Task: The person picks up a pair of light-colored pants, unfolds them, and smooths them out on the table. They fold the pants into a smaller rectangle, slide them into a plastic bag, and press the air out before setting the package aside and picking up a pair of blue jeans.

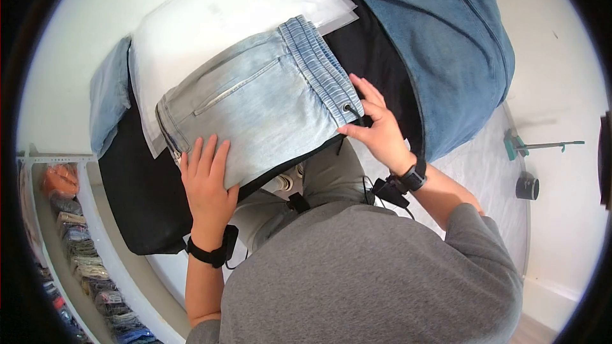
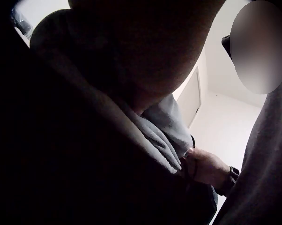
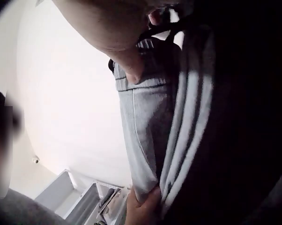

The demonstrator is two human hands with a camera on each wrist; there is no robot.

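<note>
Jeans [image 1: 261, 105], pale blue and folded, lie across the black surface [image 1: 143, 197] before the person, overlapping a white plastic bag [image 1: 217, 9]. The left hand [image 1: 208, 186] rests on them near the zipped end, its fingers straight and spread. The right hand [image 1: 379, 134] pinches the elastic waistband [image 1: 322, 70] at its near end, thumb on top, beside a dark drawstring [image 1: 354, 112]. Darker blue denim [image 1: 440, 44] lies to the right.

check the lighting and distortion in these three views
Head: bright, fisheye-curved with black corners, the white plastic nearly washed out; left wrist: mostly deep shadow, a blurred oval upper right; right wrist: right side black, pale wall overexposed behind the denim garment.
</note>
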